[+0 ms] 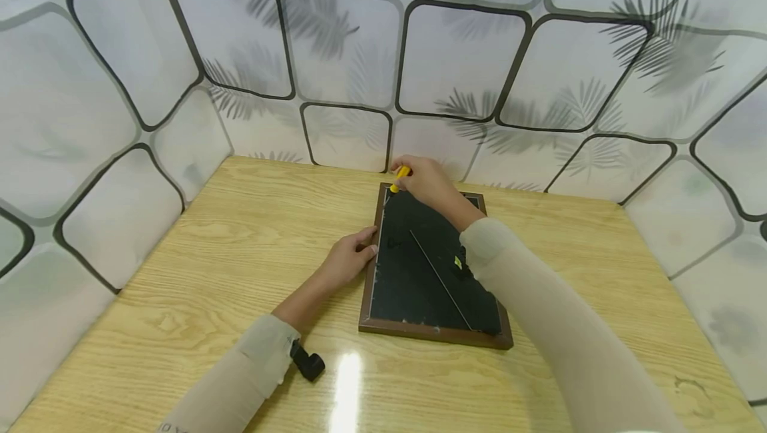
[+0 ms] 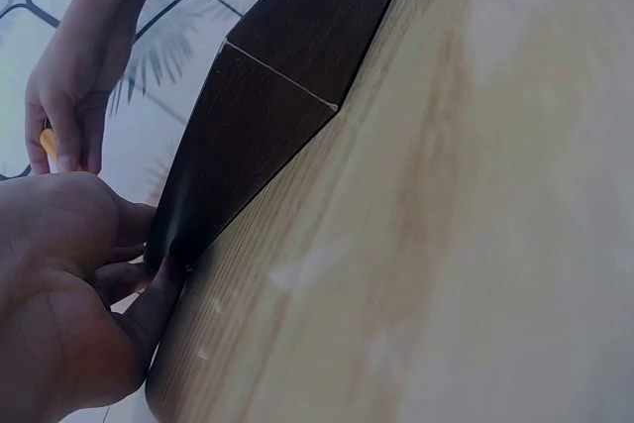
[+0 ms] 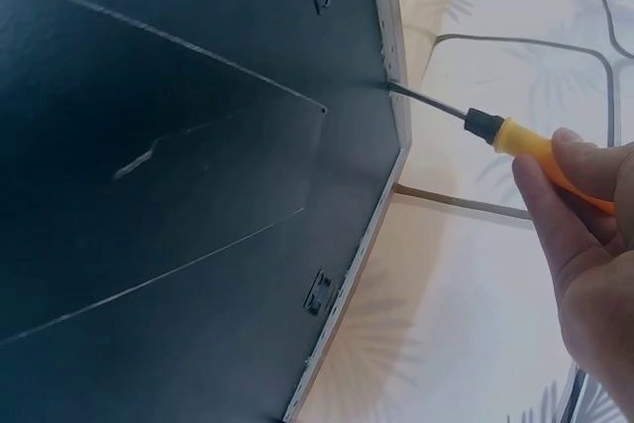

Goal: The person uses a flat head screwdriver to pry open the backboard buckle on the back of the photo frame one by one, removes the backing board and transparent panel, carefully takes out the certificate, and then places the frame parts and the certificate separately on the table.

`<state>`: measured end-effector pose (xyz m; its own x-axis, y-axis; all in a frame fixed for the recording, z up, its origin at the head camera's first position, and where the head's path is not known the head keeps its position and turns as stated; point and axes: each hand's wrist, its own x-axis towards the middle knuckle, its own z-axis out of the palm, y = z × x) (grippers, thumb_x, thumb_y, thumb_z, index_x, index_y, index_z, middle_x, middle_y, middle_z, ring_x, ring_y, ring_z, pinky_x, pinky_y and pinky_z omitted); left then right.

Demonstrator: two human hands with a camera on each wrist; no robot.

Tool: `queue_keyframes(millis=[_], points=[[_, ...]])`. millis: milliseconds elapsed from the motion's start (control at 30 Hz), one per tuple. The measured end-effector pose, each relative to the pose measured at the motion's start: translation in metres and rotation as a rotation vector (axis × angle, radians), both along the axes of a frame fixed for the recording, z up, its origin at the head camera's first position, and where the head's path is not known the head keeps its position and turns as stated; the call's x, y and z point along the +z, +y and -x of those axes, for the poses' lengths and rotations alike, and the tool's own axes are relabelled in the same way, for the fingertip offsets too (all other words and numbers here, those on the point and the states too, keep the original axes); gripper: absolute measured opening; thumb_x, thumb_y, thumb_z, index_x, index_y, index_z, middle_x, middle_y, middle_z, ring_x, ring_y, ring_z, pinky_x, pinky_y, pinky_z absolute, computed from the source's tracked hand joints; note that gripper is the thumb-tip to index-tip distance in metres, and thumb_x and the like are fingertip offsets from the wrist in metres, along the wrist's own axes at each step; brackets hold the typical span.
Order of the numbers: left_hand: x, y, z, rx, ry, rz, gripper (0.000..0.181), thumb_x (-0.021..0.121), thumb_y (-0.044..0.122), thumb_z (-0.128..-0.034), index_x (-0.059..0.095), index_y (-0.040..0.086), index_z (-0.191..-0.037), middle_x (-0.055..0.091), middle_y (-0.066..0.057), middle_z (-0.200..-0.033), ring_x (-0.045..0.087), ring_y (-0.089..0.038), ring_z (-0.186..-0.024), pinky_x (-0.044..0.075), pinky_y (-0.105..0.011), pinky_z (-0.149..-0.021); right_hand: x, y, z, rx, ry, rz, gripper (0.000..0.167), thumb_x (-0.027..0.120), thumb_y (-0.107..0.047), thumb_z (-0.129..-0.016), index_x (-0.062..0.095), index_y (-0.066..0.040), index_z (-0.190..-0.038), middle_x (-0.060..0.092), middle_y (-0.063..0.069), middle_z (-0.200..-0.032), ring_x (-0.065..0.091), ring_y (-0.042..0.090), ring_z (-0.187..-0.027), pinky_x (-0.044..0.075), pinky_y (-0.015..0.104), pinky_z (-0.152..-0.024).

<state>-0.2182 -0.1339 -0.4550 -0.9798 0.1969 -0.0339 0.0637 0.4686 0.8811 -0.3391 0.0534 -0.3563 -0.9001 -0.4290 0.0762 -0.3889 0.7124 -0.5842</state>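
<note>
A picture frame (image 1: 431, 333) with a brown wooden rim lies back side up on the table, its black backing board (image 1: 398, 286) showing. My right hand (image 1: 424, 183) grips a yellow-handled screwdriver (image 3: 535, 146) near the far left corner. In the right wrist view the metal tip meets the inner edge of the rim, where the board ends. Small dark metal clips (image 3: 319, 292) sit along that edge. My left hand (image 1: 344, 261) holds the left side of the rim between thumb and fingers. My right forearm hides part of the frame's right side.
The light wood table (image 1: 269, 220) extends around the frame. Patterned fabric walls (image 1: 341, 53) stand behind it and at both sides. A black wrist camera (image 1: 308, 361) hangs from the left sleeve.
</note>
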Motion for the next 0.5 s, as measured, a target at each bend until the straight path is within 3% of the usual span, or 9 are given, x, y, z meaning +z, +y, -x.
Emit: queue_keyframes(millis=[500], points=[[0.0,-0.0006,-0.0004,-0.002,0.001,-0.027,0.052,0.056,0.017,-0.1048,0.042,0.011,-0.155,0.049,-0.015,-0.153,0.056,-0.03,-0.131,0.046,-0.047,-0.11,0.0047,-0.0101,0.0037,0.019,-0.033,0.0,0.029,0.064,-0.015,-0.1,0.064,-0.015,-0.129,0.067,0.01,-0.12,0.068,0.021,-0.092,0.056,0.032,-0.072]])
